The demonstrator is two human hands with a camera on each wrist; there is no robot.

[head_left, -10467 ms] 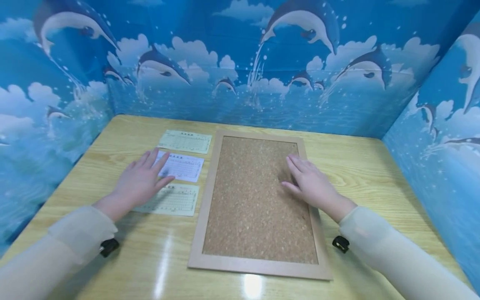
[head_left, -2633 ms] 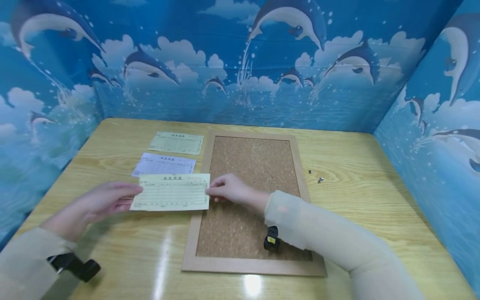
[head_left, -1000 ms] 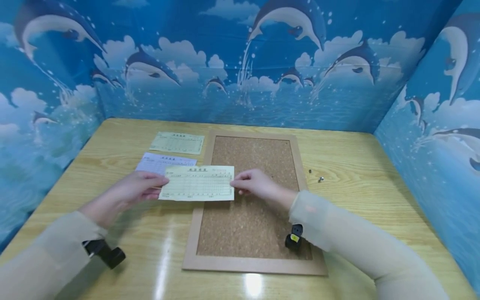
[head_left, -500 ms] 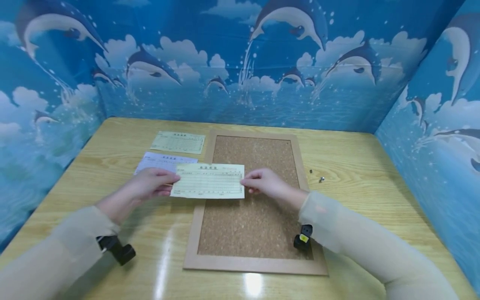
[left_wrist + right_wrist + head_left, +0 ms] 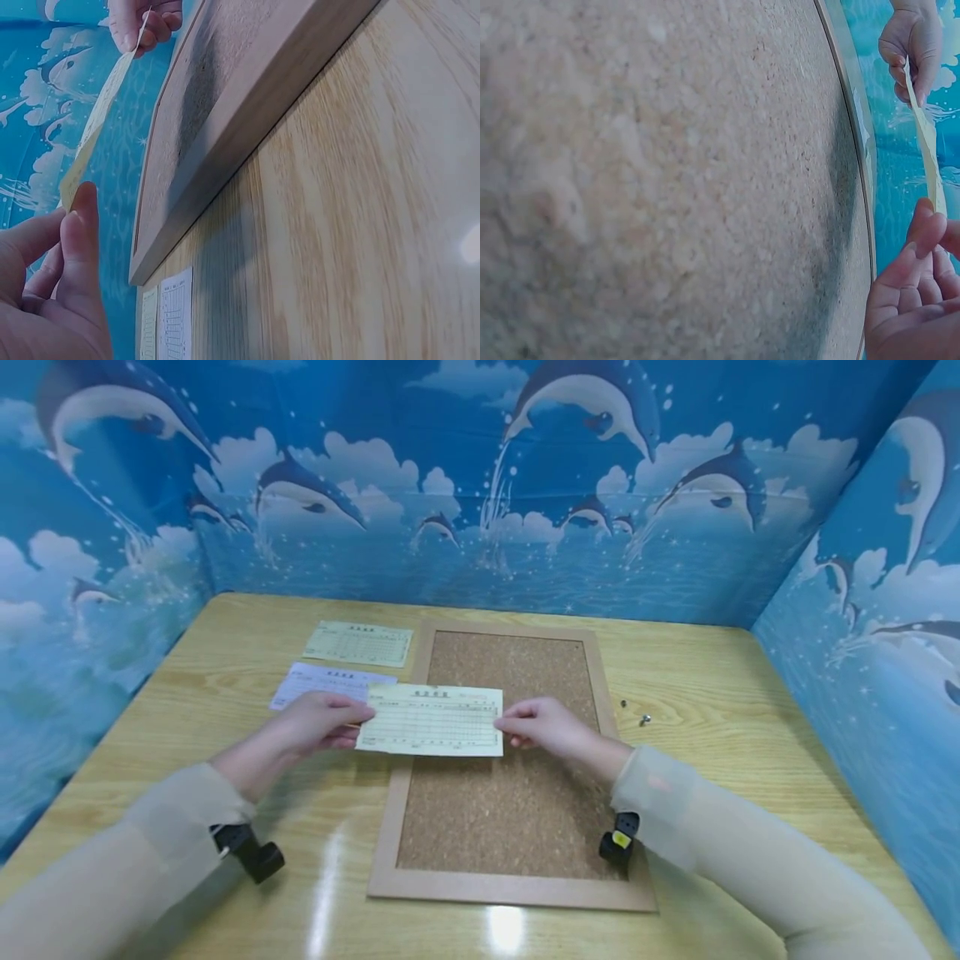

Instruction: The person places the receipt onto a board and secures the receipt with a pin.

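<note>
A pale yellow printed form (image 5: pixel 435 722) is stretched between both hands, above the left part of the framed cork board (image 5: pixel 513 810). My left hand (image 5: pixel 315 724) pinches its left edge between thumb and fingers. The right hand (image 5: pixel 546 727) pinches the right edge, over the cork. In the left wrist view the paper (image 5: pixel 97 124) appears nearly edge-on, raised off the board, with a shadow on the cork below. The right wrist view also shows the strip of paper (image 5: pixel 924 142) running from one hand to the other.
A white form (image 5: pixel 322 681), partly covered by the left hand and held form, and a greenish form (image 5: pixel 357 643) lie on the table left of the board. Small metal pins (image 5: pixel 645 720) lie right of it. Dolphin-print cloth (image 5: pixel 465 552) walls the back and sides.
The lower yellow form has been lifted off the table and carried right, over the board, by both hands. Small pins now lie right of the board. In the last second both hands drifted further right.
</note>
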